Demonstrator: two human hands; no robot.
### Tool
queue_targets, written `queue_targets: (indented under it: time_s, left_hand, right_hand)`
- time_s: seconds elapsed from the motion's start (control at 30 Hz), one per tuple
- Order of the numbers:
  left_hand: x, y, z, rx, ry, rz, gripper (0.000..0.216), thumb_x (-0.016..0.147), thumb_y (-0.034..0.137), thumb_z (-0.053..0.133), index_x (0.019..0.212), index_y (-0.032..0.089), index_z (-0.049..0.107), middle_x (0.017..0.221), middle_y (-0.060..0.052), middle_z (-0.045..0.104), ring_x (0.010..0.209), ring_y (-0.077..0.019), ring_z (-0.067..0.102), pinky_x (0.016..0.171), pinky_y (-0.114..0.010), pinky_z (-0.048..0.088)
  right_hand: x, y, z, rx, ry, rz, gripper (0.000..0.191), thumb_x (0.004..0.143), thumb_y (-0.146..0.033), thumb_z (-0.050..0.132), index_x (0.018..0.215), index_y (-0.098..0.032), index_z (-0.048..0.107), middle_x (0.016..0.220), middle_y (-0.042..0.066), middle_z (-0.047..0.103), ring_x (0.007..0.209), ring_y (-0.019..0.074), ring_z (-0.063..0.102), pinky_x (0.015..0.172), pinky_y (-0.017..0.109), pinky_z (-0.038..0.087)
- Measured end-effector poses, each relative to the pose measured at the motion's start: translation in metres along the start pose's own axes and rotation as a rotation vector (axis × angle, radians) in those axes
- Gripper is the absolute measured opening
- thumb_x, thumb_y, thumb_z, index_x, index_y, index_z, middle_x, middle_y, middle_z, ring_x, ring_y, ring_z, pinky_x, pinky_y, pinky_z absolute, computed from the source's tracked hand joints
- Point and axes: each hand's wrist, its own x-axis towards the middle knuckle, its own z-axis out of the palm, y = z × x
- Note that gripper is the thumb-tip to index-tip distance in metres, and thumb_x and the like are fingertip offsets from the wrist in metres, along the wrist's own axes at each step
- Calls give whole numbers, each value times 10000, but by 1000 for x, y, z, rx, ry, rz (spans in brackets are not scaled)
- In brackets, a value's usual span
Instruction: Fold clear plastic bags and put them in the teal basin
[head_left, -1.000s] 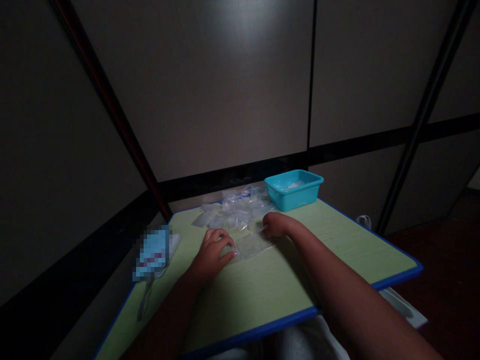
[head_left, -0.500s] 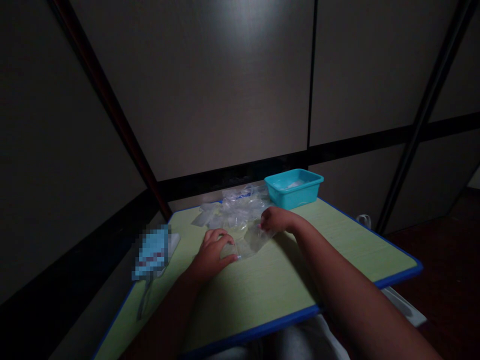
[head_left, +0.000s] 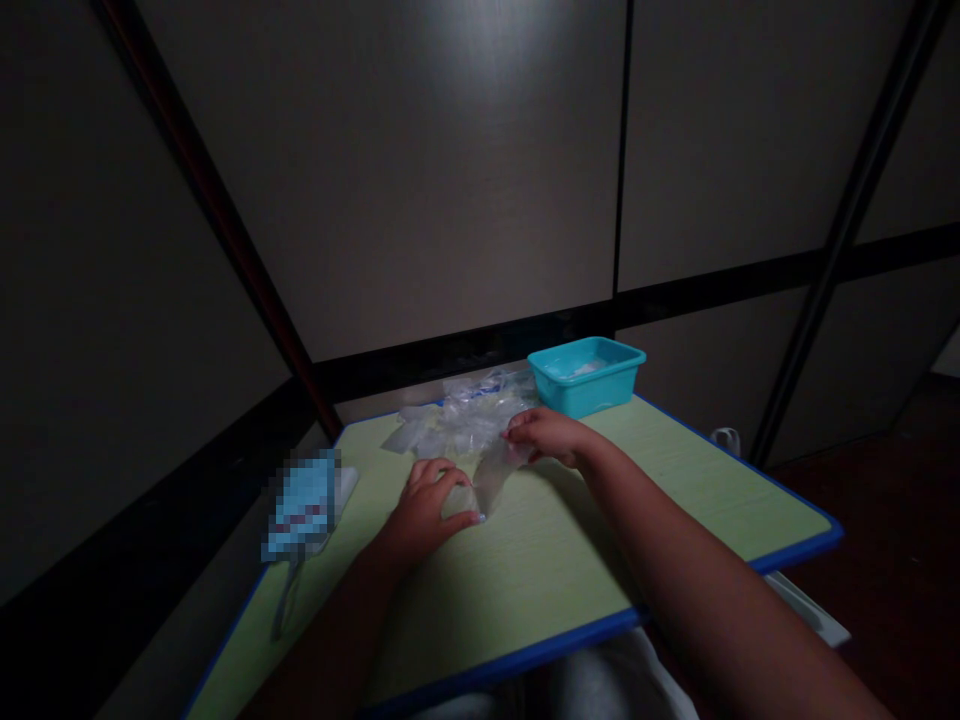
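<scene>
My left hand (head_left: 429, 500) rests on the green table (head_left: 675, 500), fingers curled over one end of a small clear plastic bag (head_left: 487, 477). My right hand (head_left: 541, 434) pinches the bag's other end and lifts it off the tabletop, so the bag slants up toward the right. Just behind both hands lies a loose pile of clear plastic bags (head_left: 457, 420). The room is dim and the bag's contents cannot be made out.
A teal plastic tub (head_left: 586, 375) stands at the table's far edge, right of the pile. A blurred blue item (head_left: 304, 505) with a cord lies at the table's left edge. Dark wall panels rise close behind the table.
My right hand has lifted its end of the clear bag from flat on the table and drawn it up and slightly left. The left hand has stayed put on the bag.
</scene>
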Motion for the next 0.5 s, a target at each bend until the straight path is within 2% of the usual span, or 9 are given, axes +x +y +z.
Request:
queue_targets:
  time_s: [0.33, 0.5]
  left_hand:
    - [4, 5, 2, 13, -10, 24, 382, 683, 477, 647, 982, 254, 565, 1072, -37, 497, 1056, -247, 387, 898, -385, 344]
    - [6, 8, 3, 24, -22, 24, 418, 681, 505, 636, 999, 243, 566, 1094, -51, 495, 1061, -257, 387, 894, -392, 345]
  right_hand:
    - [6, 0, 16, 342, -42, 35, 27, 744, -152, 464, 725, -164, 477, 607, 14, 612, 546, 157, 626, 458, 237, 482]
    - [8, 3, 22, 489, -93, -29, 63, 758, -179, 479, 708, -156, 509, 615, 19, 611, 549, 160, 617, 472, 276, 509]
